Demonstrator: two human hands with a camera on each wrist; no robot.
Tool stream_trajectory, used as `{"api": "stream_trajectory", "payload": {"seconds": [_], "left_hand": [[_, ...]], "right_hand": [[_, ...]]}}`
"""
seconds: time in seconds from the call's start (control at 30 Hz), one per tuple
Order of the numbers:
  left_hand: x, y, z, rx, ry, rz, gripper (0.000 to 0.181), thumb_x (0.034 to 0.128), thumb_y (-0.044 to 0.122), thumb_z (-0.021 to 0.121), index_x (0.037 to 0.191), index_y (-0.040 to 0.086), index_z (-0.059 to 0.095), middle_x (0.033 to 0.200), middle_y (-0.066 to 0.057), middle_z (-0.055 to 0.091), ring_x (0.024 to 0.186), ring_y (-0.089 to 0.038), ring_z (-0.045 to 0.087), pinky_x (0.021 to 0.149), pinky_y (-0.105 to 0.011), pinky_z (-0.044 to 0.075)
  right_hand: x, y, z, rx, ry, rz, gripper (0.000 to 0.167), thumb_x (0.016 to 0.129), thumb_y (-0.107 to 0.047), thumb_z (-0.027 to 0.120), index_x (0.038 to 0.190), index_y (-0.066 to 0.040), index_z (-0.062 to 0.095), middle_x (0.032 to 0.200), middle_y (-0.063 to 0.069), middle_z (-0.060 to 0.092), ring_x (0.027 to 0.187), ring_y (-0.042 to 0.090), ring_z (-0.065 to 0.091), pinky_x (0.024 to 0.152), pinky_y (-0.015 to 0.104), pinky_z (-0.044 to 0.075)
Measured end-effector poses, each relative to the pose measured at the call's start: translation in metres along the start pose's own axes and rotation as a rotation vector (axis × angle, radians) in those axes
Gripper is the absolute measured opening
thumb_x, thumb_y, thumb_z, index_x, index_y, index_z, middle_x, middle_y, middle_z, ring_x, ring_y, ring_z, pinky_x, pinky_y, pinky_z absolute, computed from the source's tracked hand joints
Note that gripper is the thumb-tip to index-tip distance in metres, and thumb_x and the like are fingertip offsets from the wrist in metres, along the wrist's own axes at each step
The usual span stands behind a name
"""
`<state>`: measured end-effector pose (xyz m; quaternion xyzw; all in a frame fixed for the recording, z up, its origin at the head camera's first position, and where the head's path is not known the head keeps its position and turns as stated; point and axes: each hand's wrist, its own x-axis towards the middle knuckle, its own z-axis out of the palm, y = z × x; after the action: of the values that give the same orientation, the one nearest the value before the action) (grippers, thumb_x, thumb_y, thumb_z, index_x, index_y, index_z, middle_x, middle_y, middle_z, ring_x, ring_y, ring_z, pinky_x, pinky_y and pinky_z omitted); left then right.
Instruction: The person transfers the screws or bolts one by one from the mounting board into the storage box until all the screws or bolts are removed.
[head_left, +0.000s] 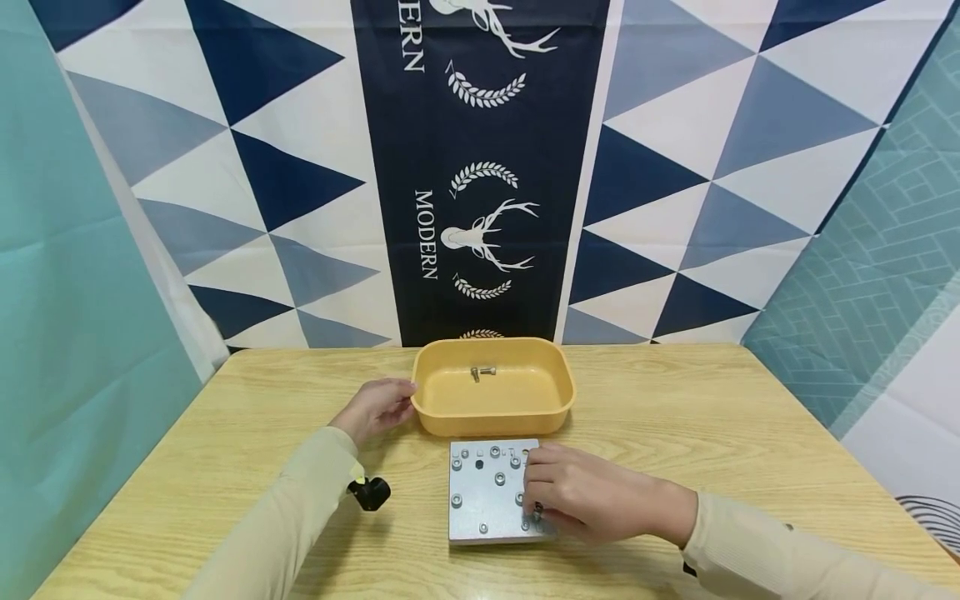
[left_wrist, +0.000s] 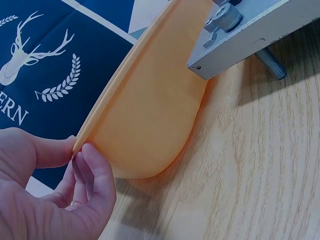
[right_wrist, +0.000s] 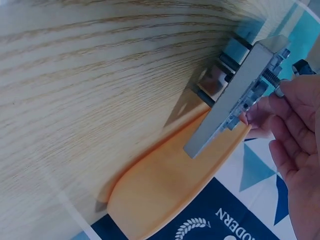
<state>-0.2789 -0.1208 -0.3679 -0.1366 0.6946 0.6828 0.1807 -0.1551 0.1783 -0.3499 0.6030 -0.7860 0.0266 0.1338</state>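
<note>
Tray of oblong yellow plastic (head_left: 487,425) is pinched by left hand (head_left: 378,406), presumably for steadiness; silver threaded metal screw (right_wrist: 271,77) by right hand (head_left: 581,492)

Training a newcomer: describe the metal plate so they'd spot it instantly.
On the table, find the yellow tray. On its near side, partly hidden by the right hand, is the metal plate. Unlike the tray, it is flat, silver and studded with screws.

Orange-yellow tray (head_left: 495,425), silver-grey plate (head_left: 487,505), yellowish wood-grained table (head_left: 675,417), navy, blue and white triangle-patterned backdrop (head_left: 487,137)
</note>
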Motion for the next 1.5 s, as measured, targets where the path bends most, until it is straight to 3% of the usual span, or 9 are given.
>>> {"api": "stream_trajectory", "payload": {"seconds": [1.07, 1.5], "left_hand": [[-0.003, 0.0, 0.002, -0.038, -0.002, 0.031, 0.037, 0.0964, 0.006, 0.053, 0.131, -0.005, 0.048, 0.077, 0.0, 0.055, 0.064, -0.004, 0.052, 0.06, -0.012, 0.049], [-0.005, 0.003, 0.003, -0.021, 0.006, 0.027, 0.037, 0.0973, 0.008, 0.053, 0.132, -0.004, 0.049, 0.079, 0.0, 0.055, 0.067, -0.005, 0.051, 0.061, -0.013, 0.048]], "right_hand": [[0.007, 0.005, -0.017, -0.033, 0.037, -0.039, 0.021, 0.073, -0.007, 0.073, 0.086, -0.02, 0.063, 0.083, -0.011, 0.058, 0.085, 0.008, 0.047, 0.084, 0.025, 0.041], [0.011, 0.017, -0.027, -0.071, 0.023, -0.019, 0.015, 0.078, -0.009, 0.069, 0.087, -0.019, 0.064, 0.082, -0.011, 0.057, 0.083, 0.009, 0.046, 0.082, 0.026, 0.043]]}}
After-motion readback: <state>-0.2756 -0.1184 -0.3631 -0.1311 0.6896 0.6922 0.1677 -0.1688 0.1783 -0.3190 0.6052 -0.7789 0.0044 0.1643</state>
